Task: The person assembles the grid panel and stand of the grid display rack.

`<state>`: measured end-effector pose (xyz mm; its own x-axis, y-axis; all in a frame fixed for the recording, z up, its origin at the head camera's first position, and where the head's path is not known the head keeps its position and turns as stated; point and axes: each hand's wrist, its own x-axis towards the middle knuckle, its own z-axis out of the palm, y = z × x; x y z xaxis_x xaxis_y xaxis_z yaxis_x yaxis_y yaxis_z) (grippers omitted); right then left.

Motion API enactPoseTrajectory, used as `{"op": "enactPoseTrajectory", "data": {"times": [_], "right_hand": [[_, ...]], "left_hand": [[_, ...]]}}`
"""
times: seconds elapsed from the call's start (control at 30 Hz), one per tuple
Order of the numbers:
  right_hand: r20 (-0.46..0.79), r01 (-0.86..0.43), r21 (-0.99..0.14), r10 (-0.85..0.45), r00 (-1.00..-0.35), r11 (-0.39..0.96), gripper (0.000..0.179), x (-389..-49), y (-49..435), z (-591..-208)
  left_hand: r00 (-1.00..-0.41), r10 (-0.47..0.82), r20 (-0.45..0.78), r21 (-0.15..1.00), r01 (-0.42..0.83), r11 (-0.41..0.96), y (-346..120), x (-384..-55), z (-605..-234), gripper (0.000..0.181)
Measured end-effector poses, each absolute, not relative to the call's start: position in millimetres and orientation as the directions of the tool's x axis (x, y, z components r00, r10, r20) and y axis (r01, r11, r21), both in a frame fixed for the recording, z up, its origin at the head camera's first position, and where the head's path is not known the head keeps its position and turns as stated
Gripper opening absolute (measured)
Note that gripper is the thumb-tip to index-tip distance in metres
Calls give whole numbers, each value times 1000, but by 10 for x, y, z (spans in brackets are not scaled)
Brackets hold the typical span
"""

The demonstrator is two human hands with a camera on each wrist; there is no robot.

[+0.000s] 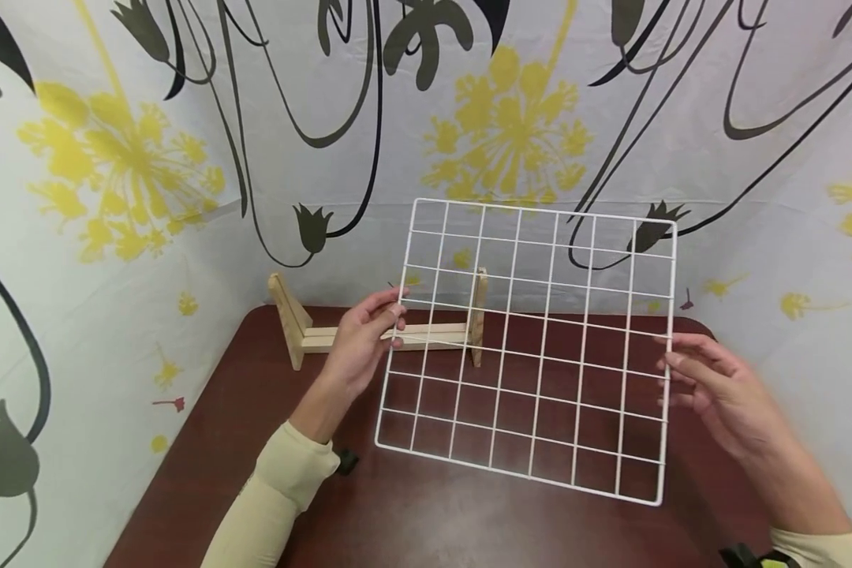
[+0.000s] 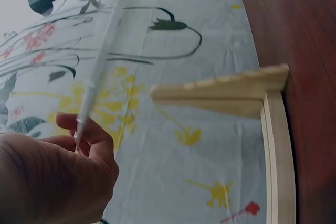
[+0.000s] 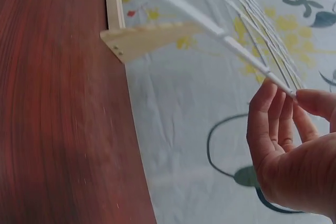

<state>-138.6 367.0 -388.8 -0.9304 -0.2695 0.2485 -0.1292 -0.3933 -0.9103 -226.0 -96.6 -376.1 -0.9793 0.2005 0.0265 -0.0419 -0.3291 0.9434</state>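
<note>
A white wire grid panel (image 1: 525,351) is held up, tilted, over the table between both hands. My left hand (image 1: 360,338) pinches its left edge between thumb and fingers; the left wrist view shows the panel's edge (image 2: 100,61) nearly side-on, rising from the grip. On the opposite side, my right hand (image 1: 727,390) pinches the right edge, and in the right wrist view thumb and fingertips meet on the white wire (image 3: 247,56). Behind the panel stands a light wooden stand (image 1: 315,339) with two upright end pieces joined by a crossbar; the grid overlaps its right part.
The dark red-brown table (image 1: 426,521) reaches back to a hanging cloth (image 1: 369,173) with yellow and grey plant prints, which encloses the back and sides. A small black object (image 1: 345,461) shows by the left cuff.
</note>
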Motion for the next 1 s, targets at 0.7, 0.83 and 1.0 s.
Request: {"op": "enactPoseTrajectory", "data": {"times": [0.7, 0.83, 1.0], "right_hand": [[78, -57, -985, -124, -989, -166, 33, -1654, 2992, -4045], [49, -34, -988, -100, -994, -150, 34, -1662, 2950, -4059], [48, -32, -986, -91, -995, -161, 31, -1678, 2924, -4045]], "left_hand": [[-995, -30, -94, 863, -66, -500, -1330, -2291, -3957, 34], [-991, -57, -123, 843, -74, -532, -1339, -2280, -3963, 35], [-990, -70, -125, 823, -65, -564, -1340, -2281, -3947, 36]]}}
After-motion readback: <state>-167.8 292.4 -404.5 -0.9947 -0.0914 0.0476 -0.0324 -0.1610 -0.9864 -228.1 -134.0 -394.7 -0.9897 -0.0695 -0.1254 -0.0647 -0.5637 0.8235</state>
